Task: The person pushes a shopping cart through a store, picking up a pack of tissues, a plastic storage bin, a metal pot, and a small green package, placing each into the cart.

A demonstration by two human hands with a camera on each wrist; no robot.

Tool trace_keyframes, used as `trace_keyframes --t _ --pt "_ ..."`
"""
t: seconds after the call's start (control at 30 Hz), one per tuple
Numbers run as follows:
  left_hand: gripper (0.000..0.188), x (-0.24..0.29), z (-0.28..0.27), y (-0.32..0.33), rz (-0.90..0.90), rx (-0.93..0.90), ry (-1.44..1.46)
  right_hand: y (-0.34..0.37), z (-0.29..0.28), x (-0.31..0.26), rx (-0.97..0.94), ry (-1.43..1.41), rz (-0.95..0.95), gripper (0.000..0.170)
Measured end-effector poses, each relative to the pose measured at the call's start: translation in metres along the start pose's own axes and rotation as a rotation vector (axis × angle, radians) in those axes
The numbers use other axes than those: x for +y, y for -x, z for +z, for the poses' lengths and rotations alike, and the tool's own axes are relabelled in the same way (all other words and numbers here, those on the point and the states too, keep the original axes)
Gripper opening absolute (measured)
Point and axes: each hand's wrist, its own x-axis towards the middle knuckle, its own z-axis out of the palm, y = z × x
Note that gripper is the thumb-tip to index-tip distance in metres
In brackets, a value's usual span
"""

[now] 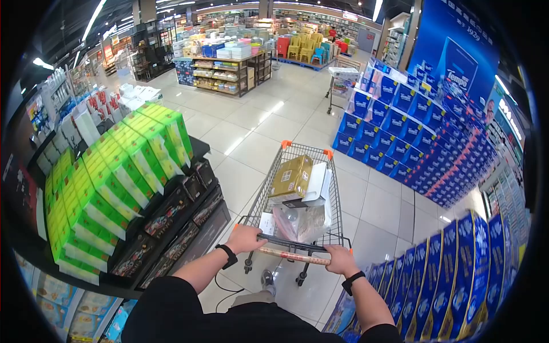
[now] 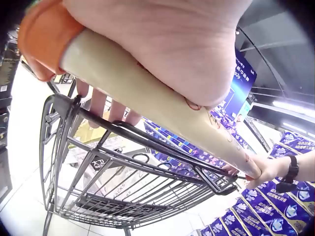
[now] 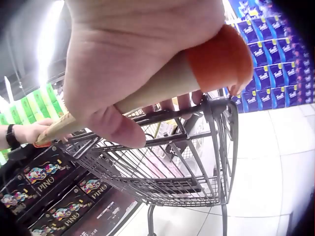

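Observation:
Both hands grip the pale handle (image 1: 286,254) of a wire shopping cart (image 1: 336,197). My left hand (image 1: 245,238) holds its left end, beside the orange end cap in the left wrist view. At the other end is my right hand (image 1: 341,260). In the right wrist view its thumb lies along the handle (image 3: 165,83) and its fingertips show beyond it. Inside the basket lie a gold package (image 1: 290,178), a white box (image 1: 320,182) and a clear plastic bag (image 1: 313,224). Each wrist wears a black band.
Green tissue packs (image 1: 123,166) are stacked on a black display at the left. Blue tissue packs (image 1: 389,123) form a large pile at the right, with more blue packs (image 1: 440,274) close by my right arm. Ahead, a tiled floor (image 1: 251,128) leads towards shelves (image 1: 220,74) and another cart (image 1: 342,86).

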Motion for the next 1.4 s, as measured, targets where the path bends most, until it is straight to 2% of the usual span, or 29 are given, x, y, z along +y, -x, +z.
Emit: trace_keyframes --t 0.13,0.23,0.27,0.4,0.47,0.7,0.77,0.83,0.97,1.07,1.4 --pt "0.05 -0.008 -0.015 -0.056 -0.052 -0.086 -0.04 -0.056 -0.017 0.027 -0.042 0.021 0.006 0.069" --pt "0.052 -0.017 -0.023 -0.1 -0.084 -0.071 -0.004 -0.1 -0.031 0.049 -0.031 0.021 0.001 0.068" --pt "0.053 -0.025 -0.018 -0.115 -0.074 -0.013 -0.008 -0.118 -0.033 0.061 -0.014 0.016 -0.012 0.067" --pt "0.053 -0.044 -0.023 -0.175 -0.098 -0.044 -0.031 -0.179 -0.046 0.096 -0.009 -0.015 -0.028 0.064" --pt "0.051 -0.058 -0.024 -0.207 -0.076 0.029 -0.059 -0.212 -0.056 0.104 0.003 -0.014 -0.04 0.064" --pt "0.05 -0.075 -0.055 -0.295 -0.188 0.043 -0.028 -0.31 -0.098 0.135 -0.032 0.029 -0.055 0.063" --pt "0.045 -0.085 -0.057 -0.318 -0.2 0.069 -0.056 -0.338 -0.105 0.144 -0.055 0.044 -0.053 0.063" --pt "0.044 -0.098 -0.061 -0.339 -0.207 0.077 -0.069 -0.362 -0.106 0.155 0.021 0.028 -0.11 0.061" --pt "0.045 -0.116 -0.076 -0.381 -0.215 0.045 -0.093 -0.413 -0.131 0.158 -0.062 0.045 -0.101 0.059" --pt "0.046 -0.131 -0.082 -0.412 -0.257 -0.017 -0.077 -0.454 -0.133 0.172 -0.072 0.074 -0.123 0.061" --pt "0.044 -0.187 -0.083 -0.521 -0.367 0.038 -0.103 -0.586 -0.143 0.217 -0.085 0.072 -0.189 0.064"
